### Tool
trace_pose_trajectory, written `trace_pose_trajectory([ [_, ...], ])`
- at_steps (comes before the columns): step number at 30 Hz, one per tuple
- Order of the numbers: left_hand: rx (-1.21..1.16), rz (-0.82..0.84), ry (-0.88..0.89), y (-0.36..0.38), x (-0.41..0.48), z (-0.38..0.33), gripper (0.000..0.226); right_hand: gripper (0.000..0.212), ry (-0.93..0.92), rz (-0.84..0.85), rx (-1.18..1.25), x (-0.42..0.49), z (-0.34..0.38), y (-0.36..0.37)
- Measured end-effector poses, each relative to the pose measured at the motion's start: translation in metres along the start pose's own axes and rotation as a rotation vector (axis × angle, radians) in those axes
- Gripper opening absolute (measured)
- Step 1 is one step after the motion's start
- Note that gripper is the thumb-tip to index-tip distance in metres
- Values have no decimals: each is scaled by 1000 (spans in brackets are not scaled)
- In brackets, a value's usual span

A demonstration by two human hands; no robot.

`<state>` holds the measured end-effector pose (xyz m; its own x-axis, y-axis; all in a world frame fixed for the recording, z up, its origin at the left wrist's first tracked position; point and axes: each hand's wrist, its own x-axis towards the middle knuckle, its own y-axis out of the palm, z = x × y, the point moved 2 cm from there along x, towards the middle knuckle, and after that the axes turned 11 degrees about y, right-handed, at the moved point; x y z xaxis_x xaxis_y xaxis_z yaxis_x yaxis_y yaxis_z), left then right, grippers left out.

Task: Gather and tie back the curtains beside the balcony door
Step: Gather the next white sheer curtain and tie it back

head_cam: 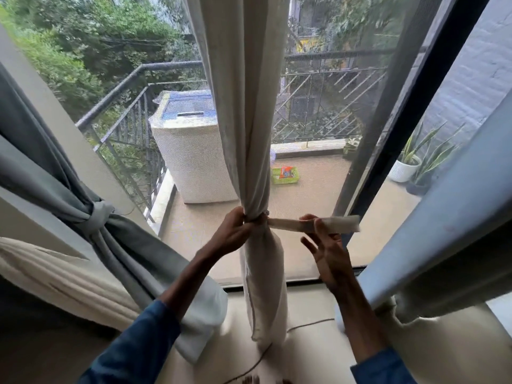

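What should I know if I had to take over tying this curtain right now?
Left hand: grips the cream curtain at its gathered waist.
Right hand: pinches the tie strip, pulled out to the right.
Done: cream curtain gathered, strip round it; grey curtain on the left already knotted.
Left: finish the knot on the cream one; the blue-grey curtain on the right shows no tie.

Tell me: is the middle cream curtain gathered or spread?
Gathered. The left hand grips the curtain where it is cinched to a narrow waist, and the right hand holds the tie out sideways.
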<state>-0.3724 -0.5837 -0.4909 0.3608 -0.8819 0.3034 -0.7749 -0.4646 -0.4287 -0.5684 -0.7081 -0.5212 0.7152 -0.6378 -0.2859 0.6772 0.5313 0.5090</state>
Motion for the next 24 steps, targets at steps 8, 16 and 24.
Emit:
trace_pose_trajectory([
  [8,311,-181,-272,-14,14,9,47,18,-311,-41,-437,-20,-13,-15],
  [16,227,-98,-329,21,20,3,39,17,-55,201,-522,-20,-63,43],
  [24,259,194,-117,10,1,-4,24,27,-59,229,-804,-8,-55,40],
])
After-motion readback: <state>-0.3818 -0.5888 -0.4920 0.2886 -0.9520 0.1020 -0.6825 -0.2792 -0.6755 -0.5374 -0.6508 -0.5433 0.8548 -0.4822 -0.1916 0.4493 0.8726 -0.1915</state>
